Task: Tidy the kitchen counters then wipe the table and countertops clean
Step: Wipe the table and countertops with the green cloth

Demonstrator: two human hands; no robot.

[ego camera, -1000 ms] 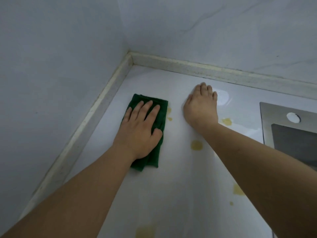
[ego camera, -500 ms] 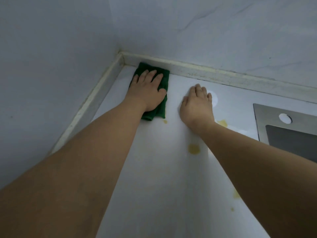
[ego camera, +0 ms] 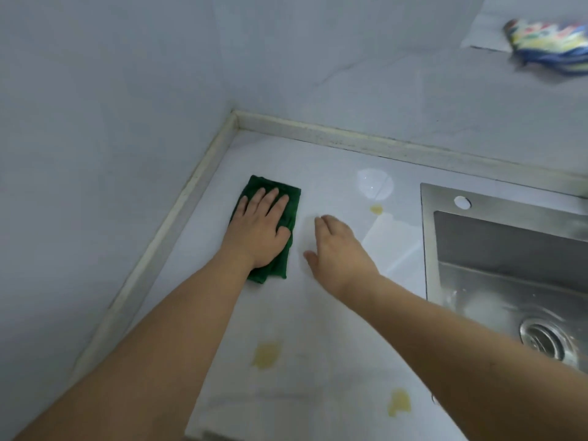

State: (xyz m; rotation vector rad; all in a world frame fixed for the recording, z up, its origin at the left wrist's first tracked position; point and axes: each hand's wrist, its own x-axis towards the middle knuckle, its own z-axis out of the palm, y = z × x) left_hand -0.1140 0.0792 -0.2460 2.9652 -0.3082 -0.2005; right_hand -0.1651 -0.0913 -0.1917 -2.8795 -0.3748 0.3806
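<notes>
Green cloth (ego camera: 288,198) under flat left hand (ego camera: 257,232), white countertop (ego camera: 318,345)

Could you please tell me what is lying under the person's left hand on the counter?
A folded green cloth lies flat under the left hand. The countertop beneath the cloth is covered, so any stains there cannot be seen.

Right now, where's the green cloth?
Head view: the green cloth lies flat on the white counter near the left wall corner, under the left hand, left of the sink.

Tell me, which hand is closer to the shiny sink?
Right. The right hand lies on the counter beside the sink; the left hand presses the green cloth farther away.
</notes>
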